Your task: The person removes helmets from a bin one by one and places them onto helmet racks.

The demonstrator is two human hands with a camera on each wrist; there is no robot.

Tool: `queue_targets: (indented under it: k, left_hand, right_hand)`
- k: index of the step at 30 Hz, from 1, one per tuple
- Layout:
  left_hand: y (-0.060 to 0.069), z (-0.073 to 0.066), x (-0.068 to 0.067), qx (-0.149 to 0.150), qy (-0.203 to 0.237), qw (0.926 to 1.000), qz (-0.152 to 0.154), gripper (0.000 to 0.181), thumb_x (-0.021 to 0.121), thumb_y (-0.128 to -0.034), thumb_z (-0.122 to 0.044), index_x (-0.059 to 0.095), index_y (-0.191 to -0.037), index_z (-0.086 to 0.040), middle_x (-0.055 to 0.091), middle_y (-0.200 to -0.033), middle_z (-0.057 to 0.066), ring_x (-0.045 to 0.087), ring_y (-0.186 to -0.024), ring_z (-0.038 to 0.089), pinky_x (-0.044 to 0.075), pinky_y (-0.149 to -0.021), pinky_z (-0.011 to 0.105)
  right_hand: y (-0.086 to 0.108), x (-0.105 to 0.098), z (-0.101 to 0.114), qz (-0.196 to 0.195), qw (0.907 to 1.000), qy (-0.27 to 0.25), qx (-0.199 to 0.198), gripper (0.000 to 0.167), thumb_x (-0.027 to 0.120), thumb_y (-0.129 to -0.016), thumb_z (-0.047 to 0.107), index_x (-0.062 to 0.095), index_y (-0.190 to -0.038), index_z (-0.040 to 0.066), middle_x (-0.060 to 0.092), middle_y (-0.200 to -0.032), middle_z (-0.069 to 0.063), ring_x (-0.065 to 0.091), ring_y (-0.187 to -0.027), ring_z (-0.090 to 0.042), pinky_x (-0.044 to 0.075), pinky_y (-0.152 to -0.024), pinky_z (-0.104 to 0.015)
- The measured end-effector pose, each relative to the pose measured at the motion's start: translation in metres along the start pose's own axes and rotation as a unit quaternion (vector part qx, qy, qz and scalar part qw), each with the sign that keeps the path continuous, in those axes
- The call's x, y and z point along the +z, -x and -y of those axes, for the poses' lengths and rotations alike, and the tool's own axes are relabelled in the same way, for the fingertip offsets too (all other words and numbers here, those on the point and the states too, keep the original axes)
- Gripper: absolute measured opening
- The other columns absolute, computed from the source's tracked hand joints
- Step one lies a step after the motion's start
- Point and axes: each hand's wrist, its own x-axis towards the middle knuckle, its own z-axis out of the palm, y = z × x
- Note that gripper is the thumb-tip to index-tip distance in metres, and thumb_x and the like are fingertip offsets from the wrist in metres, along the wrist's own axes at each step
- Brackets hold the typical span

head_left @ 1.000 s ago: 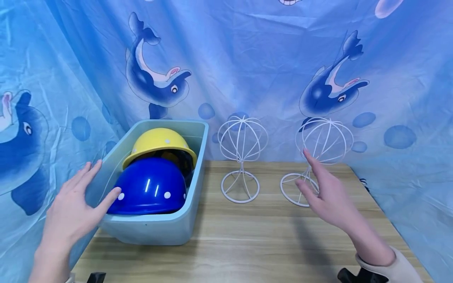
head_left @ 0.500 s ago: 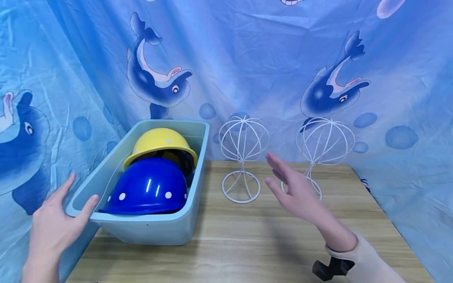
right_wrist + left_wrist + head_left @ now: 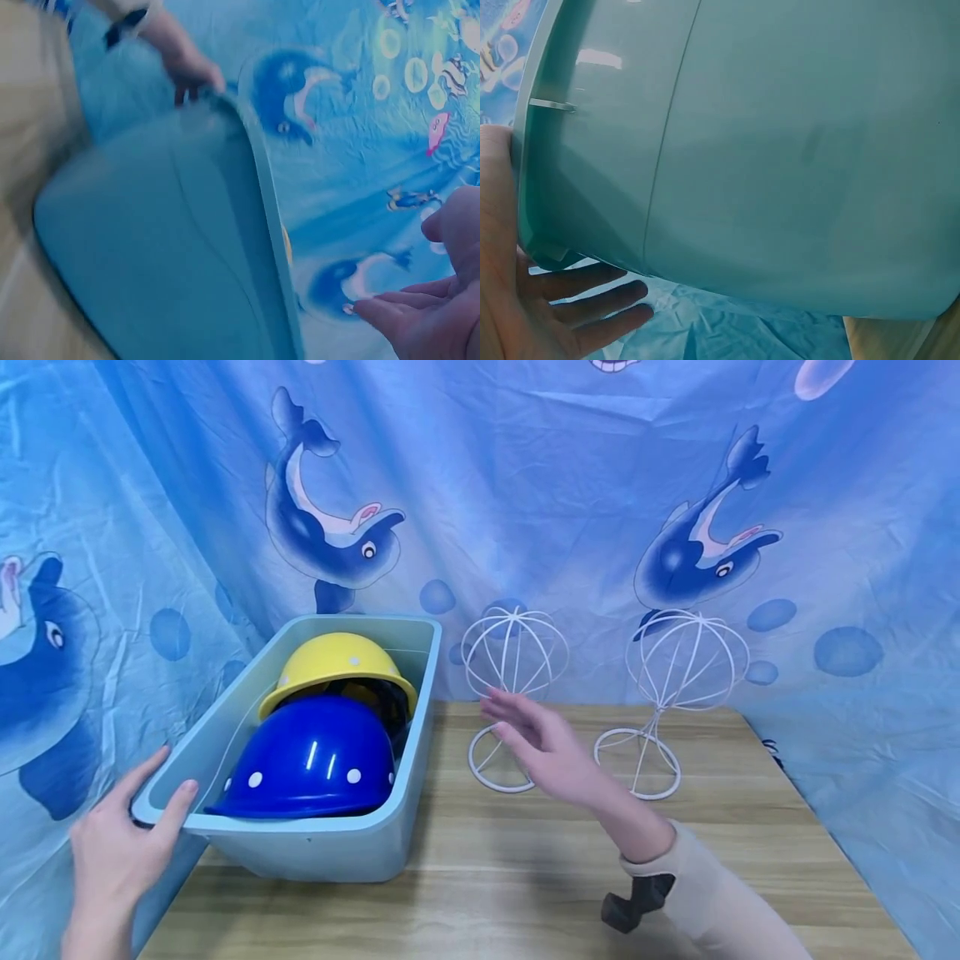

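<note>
My left hand [image 3: 116, 852] holds the near left corner of a light blue-green plastic bin [image 3: 322, 852], with the thumb over the rim and the other fingers outside it. In the left wrist view, those fingers [image 3: 600, 307] stretch out along the bin's outer side. Two hard hats lie in the bin: a blue one [image 3: 311, 752] in front, and a yellow one [image 3: 337, 656] tilted behind it. My right hand [image 3: 551, 756] is in the air, fingers extended and holding nothing. It partly hides the left white wire stand [image 3: 504, 790] in the head view.
A second white wire stand [image 3: 660, 706] stands to the right on the wooden table [image 3: 480, 893]. Blue curtains [image 3: 525, 527] with dolphin prints enclose the back and both sides.
My right hand has swept left from the right stand to the left one. My left hand has drawn back from beside the blue hard hat to the bin's near left corner.
</note>
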Motion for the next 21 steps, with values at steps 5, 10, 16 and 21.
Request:
queue_targets:
  k: [5, 10, 16, 21]
  left_hand:
    - [0.002, 0.001, 0.003, 0.017, 0.026, 0.9992, -0.025, 0.053, 0.077, -0.0913, -0.029, 0.070, -0.142, -0.014, 0.030, -0.049, -0.018, 0.023, -0.045, 0.000, 0.021, -0.054, 0.024]
    - [0.002, 0.003, 0.005, 0.018, 0.042, 0.9985, -0.030, 0.053, 0.079, -0.0898, -0.025, 0.070, -0.141, -0.014, 0.029, -0.043, -0.020, 0.026, -0.041, -0.003, 0.021, -0.052, 0.024]
    - [0.002, 0.004, 0.007, 0.000, 0.052, 0.9979, -0.039, 0.054, 0.080, -0.0881, -0.025, 0.071, -0.141, -0.015, 0.023, -0.048, -0.015, 0.024, -0.053, -0.005, 0.019, -0.056, 0.027]
    - [0.003, 0.006, 0.010, 0.000, 0.063, 0.9969, -0.048, 0.055, 0.081, -0.0870, -0.024, 0.072, -0.141, -0.015, 0.022, -0.050, -0.016, 0.022, -0.053, -0.004, 0.017, -0.056, 0.030]
  right_hand:
    - [-0.020, 0.020, 0.005, 0.049, 0.9820, -0.175, 0.053, 0.053, 0.047, -0.113, 0.014, 0.036, -0.160, -0.008, 0.047, -0.161, -0.029, 0.049, -0.149, -0.043, 0.048, -0.115, -0.037]
    - [-0.043, 0.039, 0.009, 0.030, 0.9616, -0.254, 0.100, 0.052, 0.046, -0.114, 0.015, 0.037, -0.161, -0.005, 0.047, -0.162, -0.026, 0.051, -0.149, -0.039, 0.046, -0.116, -0.037]
    - [-0.077, 0.060, 0.014, 0.011, 0.9027, -0.386, 0.190, 0.053, 0.043, -0.115, 0.014, 0.033, -0.162, -0.008, 0.046, -0.163, -0.026, 0.046, -0.152, -0.040, 0.038, -0.124, -0.042]
    - [-0.105, 0.083, 0.018, -0.006, 0.8439, -0.466, 0.266, 0.055, 0.041, -0.115, 0.016, 0.030, -0.163, -0.010, 0.041, -0.166, -0.027, 0.043, -0.155, -0.039, 0.035, -0.127, -0.042]
